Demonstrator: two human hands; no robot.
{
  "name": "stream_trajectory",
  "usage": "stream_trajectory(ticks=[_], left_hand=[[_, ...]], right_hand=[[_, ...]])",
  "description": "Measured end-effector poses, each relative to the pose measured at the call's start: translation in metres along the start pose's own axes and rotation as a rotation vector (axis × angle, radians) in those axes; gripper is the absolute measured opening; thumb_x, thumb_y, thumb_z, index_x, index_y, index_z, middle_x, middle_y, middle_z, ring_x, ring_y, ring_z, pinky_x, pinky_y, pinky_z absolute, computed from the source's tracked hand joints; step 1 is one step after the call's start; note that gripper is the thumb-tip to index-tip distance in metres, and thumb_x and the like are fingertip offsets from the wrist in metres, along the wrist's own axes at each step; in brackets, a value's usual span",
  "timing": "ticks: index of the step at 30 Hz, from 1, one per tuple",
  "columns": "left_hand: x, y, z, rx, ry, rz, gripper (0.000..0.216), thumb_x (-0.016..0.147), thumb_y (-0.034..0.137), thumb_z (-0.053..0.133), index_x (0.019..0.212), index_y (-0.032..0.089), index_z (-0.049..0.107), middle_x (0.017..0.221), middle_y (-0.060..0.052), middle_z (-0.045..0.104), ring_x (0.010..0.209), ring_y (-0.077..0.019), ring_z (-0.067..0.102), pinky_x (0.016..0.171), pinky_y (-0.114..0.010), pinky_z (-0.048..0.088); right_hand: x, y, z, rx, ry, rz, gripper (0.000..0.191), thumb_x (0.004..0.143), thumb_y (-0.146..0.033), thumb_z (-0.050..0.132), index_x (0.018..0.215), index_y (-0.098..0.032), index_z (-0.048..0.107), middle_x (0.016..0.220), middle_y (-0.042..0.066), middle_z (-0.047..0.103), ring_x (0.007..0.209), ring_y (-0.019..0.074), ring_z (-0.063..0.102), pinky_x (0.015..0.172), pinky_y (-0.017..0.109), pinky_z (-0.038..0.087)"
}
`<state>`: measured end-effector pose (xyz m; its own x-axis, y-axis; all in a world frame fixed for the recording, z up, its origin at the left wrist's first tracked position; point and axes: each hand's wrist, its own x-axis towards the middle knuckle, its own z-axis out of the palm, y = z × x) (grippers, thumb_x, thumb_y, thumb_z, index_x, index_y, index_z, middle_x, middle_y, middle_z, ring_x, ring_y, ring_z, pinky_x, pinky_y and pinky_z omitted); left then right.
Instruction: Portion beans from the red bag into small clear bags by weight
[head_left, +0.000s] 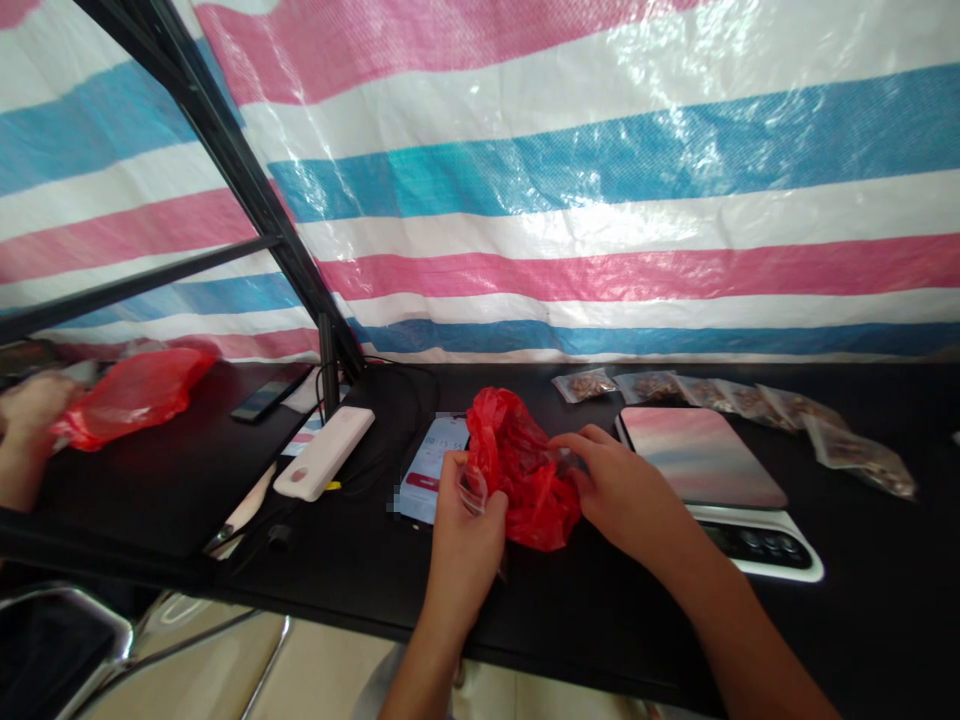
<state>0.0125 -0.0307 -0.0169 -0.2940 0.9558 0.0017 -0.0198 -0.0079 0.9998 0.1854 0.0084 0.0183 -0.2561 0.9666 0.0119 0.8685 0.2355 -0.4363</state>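
Observation:
My left hand pinches a small clear plastic packet against the side of a crumpled red plastic bag. My right hand grips the bag's other side, its fingertips on a clear patch near the mouth. Both hands are above a smartphone lying lit on the black table, partly hidden by my left hand and the bag. To the right stands a digital scale with a pink-grey top.
Several small clear packets of brown pieces lie in a row behind the scale. At the left, a co-worker's hand holds another red bag. A white power bank, a second phone, cables and a metal frame pole stand nearby.

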Motion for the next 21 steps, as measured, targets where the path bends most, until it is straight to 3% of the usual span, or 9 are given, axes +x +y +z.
stream_trajectory(ticks=[12,18,21], left_hand=[[0.0,-0.001,0.008,-0.237,-0.07,-0.08,0.03,0.068,0.013,0.059,0.094,0.025,0.048,0.08,0.006,0.05,0.069,-0.0108,0.051,0.066,-0.021,0.043],[0.0,0.002,0.01,-0.211,-0.076,-0.075,0.03,0.067,0.013,0.057,0.093,0.024,0.049,0.083,0.004,0.056,0.074,-0.0127,0.056,0.071,-0.023,0.046],[0.001,0.001,0.01,-0.153,-0.086,0.0,0.028,0.069,0.012,0.059,0.092,0.023,0.049,0.082,0.004,0.057,0.074,-0.0133,0.056,0.071,-0.024,0.047]], right_hand=[[0.005,0.0,0.018,0.319,0.009,-0.029,0.039,0.09,-0.012,0.052,0.12,-0.025,0.073,0.109,0.006,0.067,0.091,0.0179,0.068,0.088,0.031,0.048],[0.013,0.002,0.021,0.629,0.025,0.108,0.033,0.088,-0.02,0.056,0.116,-0.019,0.073,0.1,0.006,0.073,0.069,0.0153,0.063,0.066,0.029,0.05],[0.015,0.002,0.021,0.865,-0.001,0.128,0.034,0.086,-0.028,0.061,0.116,-0.018,0.072,0.097,0.006,0.073,0.07,0.0164,0.066,0.064,0.029,0.051]])
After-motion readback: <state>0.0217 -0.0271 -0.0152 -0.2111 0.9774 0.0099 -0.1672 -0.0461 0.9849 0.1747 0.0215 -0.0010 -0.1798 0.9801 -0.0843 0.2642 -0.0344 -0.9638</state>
